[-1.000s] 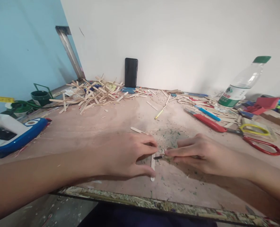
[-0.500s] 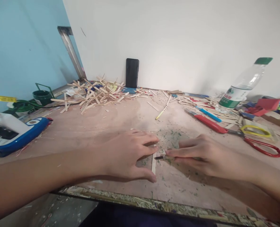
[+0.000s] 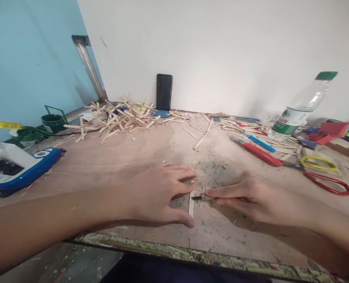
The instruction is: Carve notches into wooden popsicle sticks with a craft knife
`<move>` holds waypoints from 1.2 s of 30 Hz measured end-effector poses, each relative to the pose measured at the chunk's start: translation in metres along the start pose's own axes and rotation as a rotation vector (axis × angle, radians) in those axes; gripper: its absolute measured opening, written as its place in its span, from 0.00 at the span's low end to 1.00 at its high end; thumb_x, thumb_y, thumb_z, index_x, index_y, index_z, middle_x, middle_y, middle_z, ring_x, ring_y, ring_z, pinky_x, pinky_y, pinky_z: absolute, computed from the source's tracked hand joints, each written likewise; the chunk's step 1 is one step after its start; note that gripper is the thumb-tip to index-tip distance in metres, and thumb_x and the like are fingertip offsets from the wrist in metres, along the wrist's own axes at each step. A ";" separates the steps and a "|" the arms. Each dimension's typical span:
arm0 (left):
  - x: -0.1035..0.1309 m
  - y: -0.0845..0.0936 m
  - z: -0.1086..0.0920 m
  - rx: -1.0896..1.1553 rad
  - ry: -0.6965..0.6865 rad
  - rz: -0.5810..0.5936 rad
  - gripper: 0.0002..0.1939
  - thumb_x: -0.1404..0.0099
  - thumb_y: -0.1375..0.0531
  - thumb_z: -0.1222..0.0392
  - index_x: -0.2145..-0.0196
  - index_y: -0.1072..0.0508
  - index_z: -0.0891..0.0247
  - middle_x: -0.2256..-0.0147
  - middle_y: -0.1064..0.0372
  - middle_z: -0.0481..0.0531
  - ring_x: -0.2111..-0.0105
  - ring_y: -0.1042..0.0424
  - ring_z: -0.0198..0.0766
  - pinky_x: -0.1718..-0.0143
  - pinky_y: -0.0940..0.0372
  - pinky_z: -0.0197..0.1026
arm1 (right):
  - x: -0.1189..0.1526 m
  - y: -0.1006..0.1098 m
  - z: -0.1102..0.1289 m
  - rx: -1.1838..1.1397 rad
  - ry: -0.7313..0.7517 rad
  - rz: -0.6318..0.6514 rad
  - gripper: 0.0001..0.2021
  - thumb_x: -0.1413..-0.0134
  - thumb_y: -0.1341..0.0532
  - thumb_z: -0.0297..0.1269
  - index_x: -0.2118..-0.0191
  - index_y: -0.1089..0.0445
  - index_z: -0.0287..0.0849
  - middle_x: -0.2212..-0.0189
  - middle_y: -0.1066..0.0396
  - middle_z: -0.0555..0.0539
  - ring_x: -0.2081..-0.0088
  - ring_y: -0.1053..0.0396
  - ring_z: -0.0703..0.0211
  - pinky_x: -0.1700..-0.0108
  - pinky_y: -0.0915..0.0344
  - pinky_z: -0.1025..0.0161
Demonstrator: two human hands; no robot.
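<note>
My spread left grip (image 3: 165, 192), lower centre, should pin the stick (image 3: 191, 206) firmly. My right grip (image 3: 245, 196), clamped on the knife (image 3: 197, 198), should press lightly.

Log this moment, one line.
left hand: pressed on wooden stick | right hand: holding small blade | blade tip: at stick's side

The stick (image 3: 191, 206) is matt wood, the blade (image 3: 197, 197) metal, the bottle (image 3: 297, 110) glossy plastic

Near end of stick (image 3: 191, 206) under left hand (image 3: 166, 192), knife (image 3: 198, 197) handle mostly inside right hand (image 3: 249, 194)
</note>
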State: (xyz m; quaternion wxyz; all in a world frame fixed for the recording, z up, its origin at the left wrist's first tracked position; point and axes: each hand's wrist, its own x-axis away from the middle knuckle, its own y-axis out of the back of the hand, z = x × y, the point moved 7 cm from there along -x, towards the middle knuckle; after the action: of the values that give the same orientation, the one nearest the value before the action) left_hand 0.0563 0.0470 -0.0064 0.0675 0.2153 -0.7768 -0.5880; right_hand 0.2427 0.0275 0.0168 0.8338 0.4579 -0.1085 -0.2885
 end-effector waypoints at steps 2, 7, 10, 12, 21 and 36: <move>0.000 0.000 0.001 0.000 0.008 0.001 0.42 0.26 0.33 0.26 0.32 0.19 0.65 0.26 0.33 0.67 0.27 0.31 0.66 0.23 0.38 0.63 | 0.000 -0.001 -0.002 -0.035 -0.013 -0.002 0.16 0.18 0.40 0.35 0.39 0.15 0.42 0.60 0.13 0.42 0.66 0.20 0.58 0.66 0.31 0.62; 0.000 0.000 0.002 -0.003 0.023 0.008 0.42 0.27 0.33 0.25 0.32 0.19 0.61 0.26 0.33 0.64 0.26 0.32 0.64 0.22 0.40 0.61 | -0.001 -0.003 -0.005 -0.125 -0.055 0.017 0.16 0.18 0.39 0.36 0.41 0.14 0.37 0.59 0.13 0.40 0.63 0.20 0.56 0.61 0.29 0.61; 0.000 0.000 0.002 0.004 0.025 0.005 0.42 0.27 0.33 0.25 0.32 0.19 0.62 0.26 0.33 0.65 0.26 0.32 0.65 0.23 0.39 0.61 | -0.003 -0.004 -0.004 -0.177 -0.081 0.045 0.17 0.18 0.39 0.40 0.42 0.14 0.38 0.68 0.17 0.46 0.71 0.30 0.60 0.69 0.35 0.63; 0.000 0.000 0.002 0.005 0.031 0.010 0.43 0.27 0.33 0.25 0.32 0.19 0.63 0.26 0.33 0.66 0.26 0.32 0.65 0.23 0.38 0.61 | -0.004 -0.007 -0.001 -0.216 -0.088 0.090 0.17 0.17 0.39 0.43 0.43 0.13 0.40 0.74 0.23 0.51 0.76 0.39 0.63 0.74 0.42 0.64; -0.001 -0.001 0.003 0.013 0.037 0.025 0.44 0.27 0.34 0.25 0.31 0.21 0.63 0.25 0.35 0.66 0.25 0.33 0.65 0.22 0.40 0.62 | -0.003 0.005 -0.001 -0.122 -0.064 0.009 0.15 0.18 0.38 0.38 0.42 0.14 0.41 0.62 0.12 0.43 0.68 0.21 0.58 0.66 0.33 0.62; -0.001 0.002 0.001 0.021 0.029 0.025 0.42 0.26 0.33 0.26 0.31 0.20 0.64 0.26 0.34 0.67 0.26 0.33 0.66 0.23 0.38 0.62 | -0.002 0.003 0.000 -0.097 -0.044 0.005 0.16 0.17 0.39 0.37 0.40 0.15 0.40 0.63 0.13 0.43 0.68 0.21 0.59 0.66 0.33 0.63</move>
State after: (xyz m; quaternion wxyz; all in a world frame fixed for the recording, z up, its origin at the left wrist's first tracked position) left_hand 0.0563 0.0488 -0.0052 0.0838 0.2148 -0.7845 -0.5756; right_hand 0.2423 0.0300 0.0189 0.8532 0.4102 -0.1139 -0.3013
